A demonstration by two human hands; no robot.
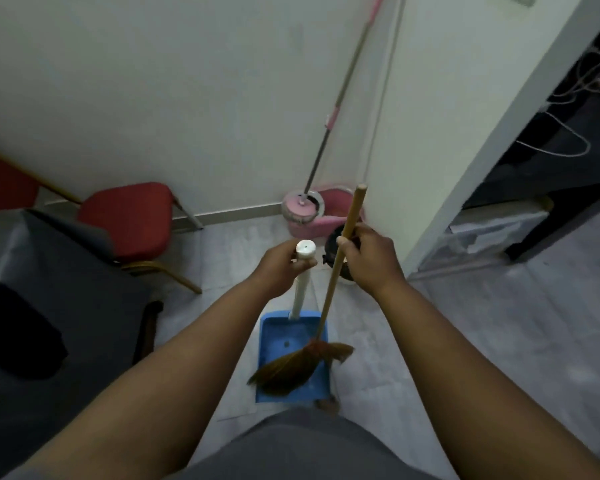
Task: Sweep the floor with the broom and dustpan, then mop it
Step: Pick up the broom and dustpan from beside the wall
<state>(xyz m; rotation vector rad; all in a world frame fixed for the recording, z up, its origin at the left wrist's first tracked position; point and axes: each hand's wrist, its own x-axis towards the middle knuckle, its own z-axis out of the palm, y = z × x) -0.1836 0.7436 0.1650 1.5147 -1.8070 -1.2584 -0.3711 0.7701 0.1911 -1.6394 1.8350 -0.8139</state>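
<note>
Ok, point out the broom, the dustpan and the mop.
broom [330,296], head view, middle of its wooden handle
dustpan [278,330], head view, bare blue pan floor
mop [321,150], head view, grey metal pole

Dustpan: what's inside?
In the dustpan, the broom bristles cover the near half; a dark speck shows on bare blue. Whatever lies under the bristles is hidden.

1 red padded chair [127,220] with gold-coloured metal legs stands against the white wall [153,81]. Part of a 2nd red seat [4,178] shows at the frame edge, left of the chair. Nearer than the chair and to its left is a table under grey cloth [66,271], bearing a dark, unclear shape [14,330]. Well right of the chair are a black round container [333,242], a white door frame [482,150], a clear plastic box [482,237] and wire hangers [561,147].
</note>
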